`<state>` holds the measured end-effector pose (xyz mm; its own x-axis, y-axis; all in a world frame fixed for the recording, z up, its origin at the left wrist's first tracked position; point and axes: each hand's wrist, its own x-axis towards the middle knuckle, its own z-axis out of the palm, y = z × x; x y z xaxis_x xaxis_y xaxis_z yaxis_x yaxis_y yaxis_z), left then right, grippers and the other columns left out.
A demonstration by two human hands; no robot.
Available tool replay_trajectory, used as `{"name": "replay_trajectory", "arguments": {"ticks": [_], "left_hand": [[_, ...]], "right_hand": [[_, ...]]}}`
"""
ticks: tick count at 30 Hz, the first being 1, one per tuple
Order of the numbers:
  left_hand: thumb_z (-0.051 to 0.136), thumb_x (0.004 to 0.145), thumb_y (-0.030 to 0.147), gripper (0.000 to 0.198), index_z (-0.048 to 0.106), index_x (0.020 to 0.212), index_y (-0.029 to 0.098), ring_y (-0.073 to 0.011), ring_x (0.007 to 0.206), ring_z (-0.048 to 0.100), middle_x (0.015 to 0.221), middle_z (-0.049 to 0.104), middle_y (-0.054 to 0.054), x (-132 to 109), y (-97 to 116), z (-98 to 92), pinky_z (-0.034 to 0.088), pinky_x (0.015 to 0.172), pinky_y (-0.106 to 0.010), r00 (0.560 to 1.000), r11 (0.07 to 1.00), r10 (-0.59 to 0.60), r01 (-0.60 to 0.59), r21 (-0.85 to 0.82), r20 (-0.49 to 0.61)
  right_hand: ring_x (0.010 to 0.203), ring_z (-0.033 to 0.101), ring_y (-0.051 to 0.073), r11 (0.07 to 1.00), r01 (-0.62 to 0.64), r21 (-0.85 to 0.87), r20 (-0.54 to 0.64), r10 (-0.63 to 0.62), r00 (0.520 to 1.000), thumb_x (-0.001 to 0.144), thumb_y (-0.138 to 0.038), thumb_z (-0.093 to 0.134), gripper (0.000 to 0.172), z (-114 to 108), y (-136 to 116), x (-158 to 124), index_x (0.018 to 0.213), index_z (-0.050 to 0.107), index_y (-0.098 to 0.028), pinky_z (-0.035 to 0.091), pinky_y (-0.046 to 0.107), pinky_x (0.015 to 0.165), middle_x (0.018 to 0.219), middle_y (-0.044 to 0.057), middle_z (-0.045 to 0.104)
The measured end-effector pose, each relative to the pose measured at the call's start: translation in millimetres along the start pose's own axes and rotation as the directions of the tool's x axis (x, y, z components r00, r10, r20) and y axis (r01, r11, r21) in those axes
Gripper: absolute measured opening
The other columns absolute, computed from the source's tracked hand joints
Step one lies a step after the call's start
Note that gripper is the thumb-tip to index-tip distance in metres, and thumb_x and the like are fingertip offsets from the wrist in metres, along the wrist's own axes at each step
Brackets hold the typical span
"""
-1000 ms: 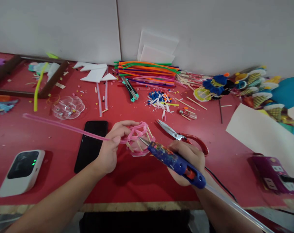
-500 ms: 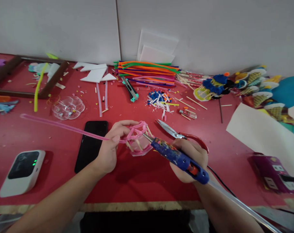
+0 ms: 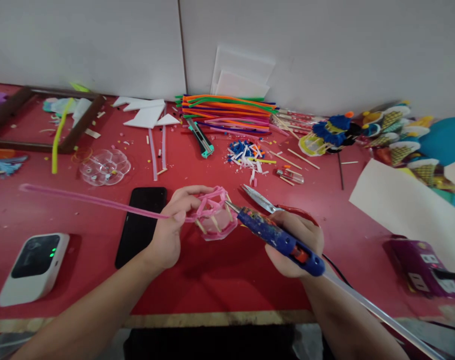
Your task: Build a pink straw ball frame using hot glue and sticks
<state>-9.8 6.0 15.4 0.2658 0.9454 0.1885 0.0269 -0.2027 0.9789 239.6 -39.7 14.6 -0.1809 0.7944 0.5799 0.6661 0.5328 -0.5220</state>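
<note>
Between its thumb and fingers, my left hand (image 3: 172,225) holds a small pink basket-like frame (image 3: 217,227) with short wooden sticks round its side. A long pink pipe cleaner (image 3: 95,200) runs from the frame out to the left, over the black phone. My right hand (image 3: 297,242) is wrapped round a blue glue gun (image 3: 280,240) with a clear glue stick in its rear. The metal nozzle points at the frame's upper right rim, near a wooden stick. Behind my right hand lie scissors (image 3: 263,198) with red handles.
A black phone (image 3: 141,225) and white device (image 3: 34,270) lie left. Farther back are colourful pipe cleaners (image 3: 227,112), a cutter (image 3: 201,139), small cut pieces (image 3: 246,152) and a clear flower-shaped tray (image 3: 105,167). A purple power block (image 3: 422,267) sits right.
The glue gun in my right hand has shifted slightly right, and its nozzle has moved to the frame's right rim. The pipe cleaner's free end has swung slightly left and down.
</note>
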Motion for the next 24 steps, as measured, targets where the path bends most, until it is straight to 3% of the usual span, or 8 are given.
{"name": "replay_trajectory", "arguments": {"ticks": [4, 7, 11, 14, 19, 24], "left_hand": [[0.047, 0.089, 0.076, 0.06, 0.076, 0.077, 0.024, -0.036, 0.12, 0.061, 0.122, 0.068, -0.012, 0, -5, -0.6, 0.048, 0.11, -0.055, 0.999, 0.999, -0.031, 0.029, -0.044, -0.043], [0.054, 0.088, 0.075, 0.055, 0.075, 0.086, 0.024, -0.034, 0.12, 0.062, 0.127, 0.066, -0.011, 0, -15, -1.4, 0.051, 0.106, -0.051, 0.998, 0.995, -0.025, 0.019, -0.096, -0.059], [0.068, 0.088, 0.057, 0.036, 0.073, 0.101, 0.024, -0.0318, 0.124, 0.062, 0.133, 0.063, -0.011, 1, -23, -1.4, 0.052, 0.106, -0.048, 1.0, 0.989, 0.005, -0.006, -0.151, -0.005], [0.066, 0.091, 0.047, 0.025, 0.073, 0.099, 0.024, -0.0313, 0.128, 0.061, 0.133, 0.065, -0.01, 2, -22, 0.1, 0.05, 0.109, -0.05, 0.999, 0.993, 0.012, -0.017, -0.12, -0.037], [0.059, 0.096, 0.035, 0.017, 0.069, 0.09, 0.023, -0.0271, 0.124, 0.063, 0.125, 0.067, -0.01, 4, -13, 0.9, 0.049, 0.11, -0.049, 0.99, 0.991, 0.105, -0.095, 0.097, -0.098], [0.052, 0.099, 0.029, 0.021, 0.07, 0.094, 0.02, -0.0255, 0.122, 0.063, 0.124, 0.067, -0.011, 5, -11, -0.4, 0.051, 0.108, -0.045, 0.989, 0.894, 0.146, -0.118, 0.432, -0.034]], "right_hand": [[0.044, 0.051, 0.015, 0.991, -0.1, -0.094, 0.016, 0.102, 0.995, 0.069, -0.021, 0.057, 0.013, -1, 5, 3, 0.078, 0.051, -0.027, 0.039, 0.027, 0.044, 0.057, -0.005, 0.056], [0.049, 0.057, 0.016, 0.959, -0.18, -0.217, 0.058, 0.197, 0.979, 0.074, -0.021, 0.056, 0.011, -1, 13, 6, 0.084, 0.054, -0.026, 0.041, 0.026, 0.048, 0.064, -0.002, 0.063], [0.064, 0.066, 0.023, 0.924, -0.117, -0.363, 0.169, 0.189, 0.967, 0.077, -0.023, 0.053, 0.021, 1, 21, 4, 0.098, 0.057, -0.023, 0.048, 0.031, 0.057, 0.083, 0.006, 0.071], [0.077, 0.068, 0.028, 0.909, -0.041, -0.415, 0.291, 0.176, 0.94, 0.071, -0.019, 0.053, 0.036, 6, 20, 2, 0.106, 0.057, -0.019, 0.053, 0.04, 0.071, 0.096, 0.012, 0.071], [0.086, 0.067, 0.03, 0.925, -0.04, -0.377, 0.353, 0.184, 0.917, 0.067, -0.016, 0.052, 0.039, 12, 20, 1, 0.105, 0.059, -0.019, 0.052, 0.045, 0.077, 0.103, 0.013, 0.072], [0.093, 0.065, 0.03, 0.933, -0.066, -0.352, 0.254, 0.163, 0.953, 0.067, -0.011, 0.05, 0.036, 13, 20, 4, 0.101, 0.059, -0.02, 0.051, 0.045, 0.08, 0.104, 0.012, 0.071]]}}
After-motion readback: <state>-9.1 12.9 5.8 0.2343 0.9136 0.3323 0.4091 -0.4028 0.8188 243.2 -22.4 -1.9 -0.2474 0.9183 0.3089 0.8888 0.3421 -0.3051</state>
